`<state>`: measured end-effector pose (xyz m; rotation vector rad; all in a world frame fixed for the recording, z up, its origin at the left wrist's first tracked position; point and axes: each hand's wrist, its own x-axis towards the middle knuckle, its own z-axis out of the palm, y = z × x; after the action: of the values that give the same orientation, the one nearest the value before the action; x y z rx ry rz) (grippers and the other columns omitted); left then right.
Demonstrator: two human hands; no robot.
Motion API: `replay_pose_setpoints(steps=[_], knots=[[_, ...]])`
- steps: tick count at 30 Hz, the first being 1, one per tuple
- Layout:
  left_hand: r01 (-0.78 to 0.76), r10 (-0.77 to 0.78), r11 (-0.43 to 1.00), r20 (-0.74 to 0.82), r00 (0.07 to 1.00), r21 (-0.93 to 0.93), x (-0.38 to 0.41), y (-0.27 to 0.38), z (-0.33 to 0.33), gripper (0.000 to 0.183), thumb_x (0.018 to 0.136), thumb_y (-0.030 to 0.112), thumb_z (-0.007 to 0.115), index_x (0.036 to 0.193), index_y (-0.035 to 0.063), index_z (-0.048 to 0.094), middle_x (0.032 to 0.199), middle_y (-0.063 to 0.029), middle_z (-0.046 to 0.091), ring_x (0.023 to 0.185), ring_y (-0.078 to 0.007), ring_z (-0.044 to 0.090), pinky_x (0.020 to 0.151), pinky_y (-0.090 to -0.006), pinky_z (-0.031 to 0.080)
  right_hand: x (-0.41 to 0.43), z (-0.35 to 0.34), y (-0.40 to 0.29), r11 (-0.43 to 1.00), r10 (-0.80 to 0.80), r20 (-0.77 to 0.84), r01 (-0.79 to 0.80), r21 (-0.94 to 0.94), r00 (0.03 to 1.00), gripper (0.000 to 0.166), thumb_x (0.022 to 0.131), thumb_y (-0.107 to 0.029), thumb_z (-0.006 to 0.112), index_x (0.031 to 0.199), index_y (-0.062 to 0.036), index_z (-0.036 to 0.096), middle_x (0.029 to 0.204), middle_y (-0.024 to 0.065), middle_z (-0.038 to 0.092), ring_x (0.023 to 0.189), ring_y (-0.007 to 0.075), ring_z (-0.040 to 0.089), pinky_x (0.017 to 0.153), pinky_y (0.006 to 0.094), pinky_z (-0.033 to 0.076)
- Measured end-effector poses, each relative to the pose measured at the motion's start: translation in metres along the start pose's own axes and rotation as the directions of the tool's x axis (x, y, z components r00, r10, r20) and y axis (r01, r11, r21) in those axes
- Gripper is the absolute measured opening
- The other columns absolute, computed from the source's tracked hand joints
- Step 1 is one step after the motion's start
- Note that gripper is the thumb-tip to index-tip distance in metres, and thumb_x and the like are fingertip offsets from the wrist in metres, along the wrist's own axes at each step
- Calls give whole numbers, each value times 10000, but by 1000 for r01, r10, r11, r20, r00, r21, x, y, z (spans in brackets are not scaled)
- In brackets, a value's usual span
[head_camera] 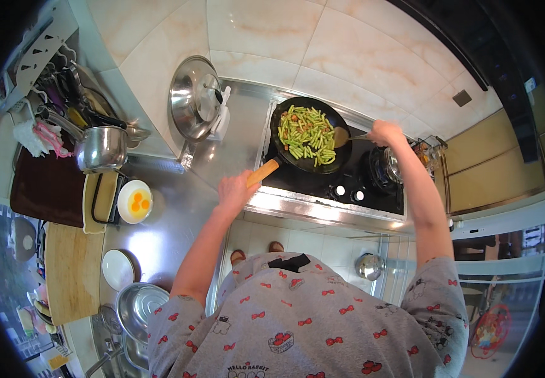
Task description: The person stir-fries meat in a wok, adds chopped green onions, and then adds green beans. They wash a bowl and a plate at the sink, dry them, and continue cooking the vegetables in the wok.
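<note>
My left hand (235, 191) grips the wooden handle (263, 173) of a black frying pan (311, 166) on the left side of the gas cooktop (296, 184). Cut green beans (301, 134) with small brown pieces lie spread in the pan. In my right hand (386, 133) is a spatula (341, 137); its blade rests in the pan at the right edge of the beans. The far end of the spatula's handle is hidden inside my fist.
A metal lid (196, 99) leans against the tiled wall. On the left counter are a white bowl (135, 201) with egg yolks, a saucepan (102, 149), a white plate (118, 270), a wooden cutting board (73, 274) and a metal basin (142, 307). A glass-lidded pot (390, 165) stands beyond the right burner.
</note>
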<state>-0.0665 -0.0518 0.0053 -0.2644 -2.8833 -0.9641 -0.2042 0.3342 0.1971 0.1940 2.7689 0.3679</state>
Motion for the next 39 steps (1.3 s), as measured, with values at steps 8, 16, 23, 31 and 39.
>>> replay_pose_setpoints(steps=[8, 16, 23, 31, 39], knots=[[10, -11, 1000, 18, 1000, 11, 0, 0, -3, 397, 793, 373, 737, 1110, 146, 666, 777, -131, 692, 721, -356, 659, 677, -461, 507, -26, 3, -28, 958, -275, -108, 262, -120, 955, 282, 838, -401, 662, 930, -146, 740, 954, 105, 724, 953, 295, 679, 801, 431, 534], [20, -20, 1000, 46, 999, 16, -1, 3, -3, 358, 816, 359, 720, 1090, 140, 647, 788, -96, 703, 749, -298, 667, 776, -450, 455, 18, -3, 0, 973, -154, -160, 122, -195, 975, 256, 807, -299, 721, 958, -92, 726, 978, 147, 714, 973, 309, 677, 809, 430, 546], [-23, 24, 999, 12, 1000, -26, 1, -3, 2, 375, 801, 371, 729, 1096, 152, 656, 792, -116, 698, 739, -346, 661, 707, -458, 488, 41, 27, -27, 896, -443, -206, 439, -68, 873, 302, 817, -217, 693, 1114, -167, 668, 1063, 108, 700, 1021, 318, 650, 839, 438, 532], [10, -12, 999, 53, 999, 40, 0, -3, 7, 371, 824, 379, 706, 1099, 144, 625, 777, -96, 698, 751, -310, 665, 763, -462, 455, -73, 29, -32, 790, -583, -234, 474, -389, 778, 370, 862, -198, 633, 1219, -147, 550, 914, 100, 614, 858, 258, 672, 661, 388, 532], [-25, 25, 999, 14, 1000, 37, 0, 0, 3, 356, 806, 357, 731, 1075, 145, 636, 764, -100, 694, 715, -328, 657, 711, -451, 473, -161, -33, -10, 829, -421, -62, 357, -431, 905, 231, 883, -179, 607, 1109, -144, 579, 869, 86, 616, 779, 268, 669, 616, 394, 515]])
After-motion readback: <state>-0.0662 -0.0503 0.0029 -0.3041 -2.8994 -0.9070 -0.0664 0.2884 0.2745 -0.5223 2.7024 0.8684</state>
